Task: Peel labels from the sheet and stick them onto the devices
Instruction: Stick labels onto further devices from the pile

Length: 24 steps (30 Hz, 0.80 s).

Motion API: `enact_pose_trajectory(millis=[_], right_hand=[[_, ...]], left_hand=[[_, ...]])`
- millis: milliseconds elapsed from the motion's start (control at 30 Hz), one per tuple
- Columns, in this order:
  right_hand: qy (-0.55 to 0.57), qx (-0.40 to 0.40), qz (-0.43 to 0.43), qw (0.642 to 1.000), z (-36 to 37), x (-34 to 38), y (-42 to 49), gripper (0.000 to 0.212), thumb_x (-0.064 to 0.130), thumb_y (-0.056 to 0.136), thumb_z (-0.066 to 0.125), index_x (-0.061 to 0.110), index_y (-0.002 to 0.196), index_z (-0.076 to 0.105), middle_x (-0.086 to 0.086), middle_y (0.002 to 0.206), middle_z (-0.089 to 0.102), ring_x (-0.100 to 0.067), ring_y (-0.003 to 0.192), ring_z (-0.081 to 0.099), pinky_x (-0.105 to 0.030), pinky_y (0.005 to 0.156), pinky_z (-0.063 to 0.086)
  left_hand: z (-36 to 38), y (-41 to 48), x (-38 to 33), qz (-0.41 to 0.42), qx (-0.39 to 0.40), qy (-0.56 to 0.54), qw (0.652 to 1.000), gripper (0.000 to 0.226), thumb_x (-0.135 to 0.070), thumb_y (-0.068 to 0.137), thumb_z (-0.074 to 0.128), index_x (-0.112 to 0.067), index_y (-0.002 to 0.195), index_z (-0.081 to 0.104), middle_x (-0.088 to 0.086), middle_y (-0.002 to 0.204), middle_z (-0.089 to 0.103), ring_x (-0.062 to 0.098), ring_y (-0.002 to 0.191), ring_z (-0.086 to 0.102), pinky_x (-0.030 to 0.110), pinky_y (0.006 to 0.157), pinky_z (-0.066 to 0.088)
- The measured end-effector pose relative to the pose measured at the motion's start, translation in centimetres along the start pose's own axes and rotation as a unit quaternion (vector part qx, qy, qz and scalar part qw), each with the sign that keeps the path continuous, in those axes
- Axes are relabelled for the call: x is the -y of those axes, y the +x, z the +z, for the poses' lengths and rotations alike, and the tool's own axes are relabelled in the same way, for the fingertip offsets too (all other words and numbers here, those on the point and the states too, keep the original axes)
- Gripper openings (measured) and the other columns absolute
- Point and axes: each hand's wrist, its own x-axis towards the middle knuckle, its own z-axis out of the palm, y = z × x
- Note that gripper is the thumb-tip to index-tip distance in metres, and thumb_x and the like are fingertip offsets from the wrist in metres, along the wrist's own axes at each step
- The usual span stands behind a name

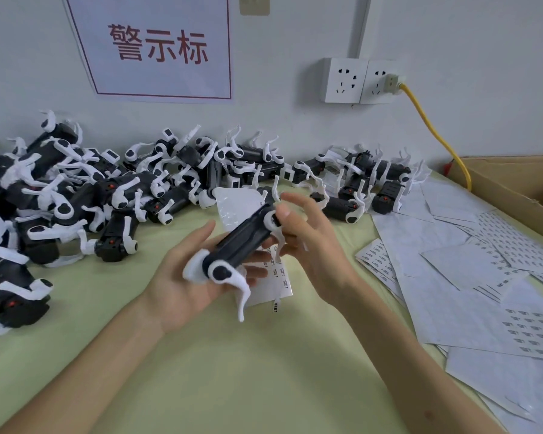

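Label print too small to read: white label sheet with rows of small black marks (283, 278), mid-bench on pale green bench cover (232, 371), mostly hidden behind hands and held device. Only legible writing: red "警示标" on white wall sign with red border (157, 47), top cut off by frame. Brown cardboard box (514, 186) at far right corner, cut by frame edge, inside not visible.

Black tubular plastic device with white end caps and curved white arms (245, 242) held tilted above bench centre, between both hands. Left hand (182, 283) palm up, fingers curled under near end, cradling it. Right hand (311, 242) pinching far white cap, thumb on top.

Pile of matching black-and-white devices (107, 189) along far edge and left side, leftmost cut off. Overlapping white paper sheets (452, 270) along right edge, some bare, some with printed rows, unreadable. White double wall socket (347, 79) with yellow cable (436, 133) plugged in, lower end lost at box.
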Motion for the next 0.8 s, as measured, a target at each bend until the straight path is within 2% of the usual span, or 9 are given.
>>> enact_pose_trajectory(millis=[33,100,167,267,400,467,533,633,800], right_hand=[[-0.013,0.001,0.006,1.0,0.2,-0.2,0.0,0.067,0.054,0.08,0.071,0.023,0.135,0.051,0.005,0.088,0.074,-0.018,0.076,0.07,-0.034,0.073,0.047],[-0.02,-0.013,0.01,1.0,0.2,-0.3,0.0,0.059,0.051,0.083,0.07,0.024,0.133,0.054,0.007,0.09,0.075,-0.014,0.079,0.069,-0.034,0.074,0.045],[-0.03,-0.033,0.002,0.999,-0.1,-0.2,0.1,0.054,0.05,0.082,0.071,0.026,0.128,0.057,0.002,0.103,0.076,-0.015,0.092,0.07,-0.034,0.079,0.05],[-0.089,-0.076,-0.055,0.992,-0.3,-0.1,0.1,0.039,0.042,0.084,0.076,0.025,0.118,0.064,0.006,0.112,0.074,-0.009,0.104,0.069,-0.03,0.087,0.055],[-0.098,-0.126,-0.134,0.978,-0.4,0.1,0.2,0.007,0.014,0.093,0.072,0.02,0.095,0.07,0.009,0.088,0.072,-0.008,0.084,0.066,-0.03,0.078,0.054],[-0.069,-0.091,-0.127,0.985,-0.7,0.5,0.1,0.01,0.011,0.095,0.068,0.018,0.088,0.068,0.002,0.079,0.07,-0.014,0.073,0.063,-0.028,0.071,0.051],[-0.055,-0.022,-0.098,0.993,-0.6,0.8,-0.1,0.009,0.016,0.093,0.067,0.017,0.085,0.068,-0.002,0.077,0.07,-0.016,0.069,0.061,-0.026,0.068,0.049],[-0.083,0.056,-0.054,0.993,-0.1,0.5,-0.4,0.007,0.019,0.091,0.065,0.017,0.085,0.066,0.0,0.082,0.071,-0.012,0.071,0.066,-0.023,0.069,0.046],[-0.107,0.059,-0.033,0.992,0.2,0.1,-0.4,0.017,0.008,0.102,0.06,0.014,0.086,0.063,0.008,0.074,0.068,-0.007,0.07,0.068,-0.018,0.068,0.048]], left_hand=[[0.5,0.1,0.1,-0.014,-0.004,-0.006,1.0,0.038,-0.024,0.106,0.048,-0.001,0.129,0.067,0.018,0.121,0.07,0.027,0.114,0.066,0.036,0.104,0.05],[0.3,0.1,0.3,-0.049,-0.088,0.033,0.994,0.059,-0.04,0.068,0.093,-0.002,0.11,0.077,0.019,0.099,0.073,0.03,0.095,0.07,0.038,0.093,0.058],[0.0,-0.2,0.6,-0.046,-0.155,0.052,0.986,0.067,-0.041,0.046,0.103,-0.005,0.099,0.081,0.013,0.091,0.073,0.025,0.087,0.072,0.035,0.088,0.059],[0.4,-0.3,0.8,-0.039,-0.17,0.044,0.984,0.066,-0.041,0.047,0.102,-0.009,0.102,0.082,0.007,0.101,0.075,0.017,0.089,0.073,0.028,0.084,0.06],[0.6,0.1,1.0,0.011,-0.203,0.011,0.979,0.033,-0.03,0.085,0.073,-0.01,0.11,0.08,0.009,0.114,0.074,0.018,0.1,0.073,0.029,0.084,0.06],[0.4,0.0,0.9,0.027,-0.216,0.012,0.976,0.033,-0.025,0.089,0.061,-0.01,0.113,0.078,0.012,0.121,0.073,0.022,0.11,0.072,0.031,0.087,0.059],[0.3,0.0,1.0,0.038,-0.193,0.04,0.98,0.035,-0.022,0.091,0.06,-0.013,0.122,0.074,0.012,0.132,0.068,0.024,0.121,0.067,0.032,0.091,0.058],[0.6,0.0,1.1,0.031,-0.156,0.072,0.985,0.039,-0.023,0.086,0.064,-0.018,0.123,0.074,0.008,0.134,0.068,0.022,0.12,0.067,0.029,0.088,0.057],[0.7,0.1,1.4,0.028,-0.141,0.058,0.988,0.038,-0.02,0.082,0.066,-0.016,0.118,0.076,0.01,0.129,0.07,0.024,0.114,0.07,0.03,0.083,0.058]])
